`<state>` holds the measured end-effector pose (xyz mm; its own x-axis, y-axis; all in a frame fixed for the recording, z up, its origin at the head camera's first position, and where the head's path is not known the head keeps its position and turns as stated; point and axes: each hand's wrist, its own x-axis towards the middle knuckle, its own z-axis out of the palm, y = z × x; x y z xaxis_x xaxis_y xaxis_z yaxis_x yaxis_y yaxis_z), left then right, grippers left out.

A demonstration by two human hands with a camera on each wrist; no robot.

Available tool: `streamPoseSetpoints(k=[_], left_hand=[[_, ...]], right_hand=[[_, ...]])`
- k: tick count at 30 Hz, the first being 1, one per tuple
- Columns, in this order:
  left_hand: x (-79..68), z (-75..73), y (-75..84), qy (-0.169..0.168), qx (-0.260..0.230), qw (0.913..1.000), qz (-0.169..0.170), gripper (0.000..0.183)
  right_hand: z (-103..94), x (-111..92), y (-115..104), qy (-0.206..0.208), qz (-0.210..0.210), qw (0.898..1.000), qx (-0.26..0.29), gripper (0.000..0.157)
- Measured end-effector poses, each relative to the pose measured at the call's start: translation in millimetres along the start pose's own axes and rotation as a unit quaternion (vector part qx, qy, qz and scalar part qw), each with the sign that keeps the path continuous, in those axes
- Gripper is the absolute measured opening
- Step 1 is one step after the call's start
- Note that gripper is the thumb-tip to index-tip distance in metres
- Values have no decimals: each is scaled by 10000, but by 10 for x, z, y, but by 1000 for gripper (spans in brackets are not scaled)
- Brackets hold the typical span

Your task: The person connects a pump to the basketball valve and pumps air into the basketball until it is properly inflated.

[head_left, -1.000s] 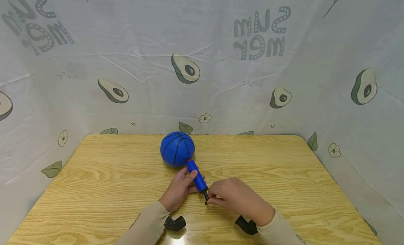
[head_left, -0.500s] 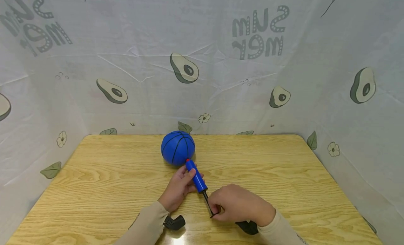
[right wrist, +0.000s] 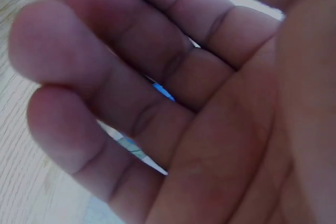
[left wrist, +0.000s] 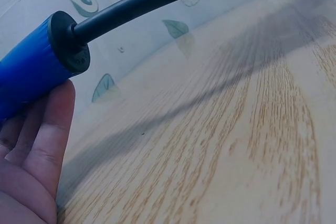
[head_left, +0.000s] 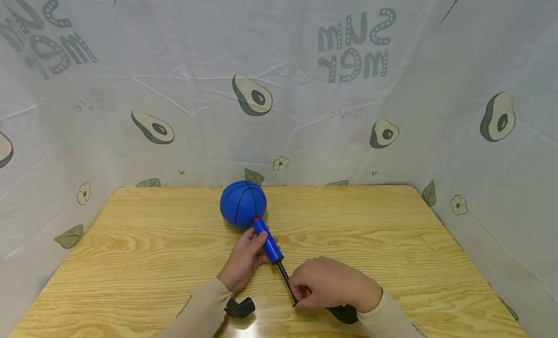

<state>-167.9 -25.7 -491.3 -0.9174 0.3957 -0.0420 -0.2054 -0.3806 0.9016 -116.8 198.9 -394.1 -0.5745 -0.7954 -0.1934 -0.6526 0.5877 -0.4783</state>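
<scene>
A blue ball with black seams (head_left: 242, 204) rests on the wooden table. Against its lower right side lies the red tip of a blue ball pump (head_left: 269, 243). My left hand (head_left: 242, 261) grips the pump's barrel, thumb on top and fingers beneath. Out of the barrel's near end comes a long stretch of black rod (left wrist: 152, 4), seen large in the left wrist view. At the rod's end my right hand (head_left: 330, 284) pinches the small black handle (head_left: 295, 303). In the right wrist view, curled fingers (right wrist: 63, 45) fill the picture and the handle is hidden.
The wooden table (head_left: 174, 217) extends to both sides of the hands. Behind it hangs a pale curtain (head_left: 209, 130) printed with avocados and leaves. A black wrist device (head_left: 240, 307) sits at the left sleeve, and another (head_left: 344, 314) at the right.
My right hand has drawn the handle back toward the near edge, so more of the pump's rod shows. My left hand keeps its grip on the barrel, and the ball stays nearly in place.
</scene>
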Motion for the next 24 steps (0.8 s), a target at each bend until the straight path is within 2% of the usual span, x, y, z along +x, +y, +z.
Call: streamPoseSetpoints(k=[5, 12, 17, 24], left_hand=[[-3, -2, -10, 7, 57, 9999, 99, 64], [-4, 27, -7, 157, 142, 9998, 61, 62], [3, 38, -4, 174, 170, 9997, -5, 59], [-3, 44, -2, 34, 255, 9996, -73, 61]], right_hand=[[-14, 6, 5, 125, 2, 9999, -6, 30], [-17, 21, 32, 595, 88, 9970, -493, 29], [-6, 40, 48, 1112, 304, 9906, -737, 28], [52, 93, 34, 1852, 469, 9768, -972, 25]])
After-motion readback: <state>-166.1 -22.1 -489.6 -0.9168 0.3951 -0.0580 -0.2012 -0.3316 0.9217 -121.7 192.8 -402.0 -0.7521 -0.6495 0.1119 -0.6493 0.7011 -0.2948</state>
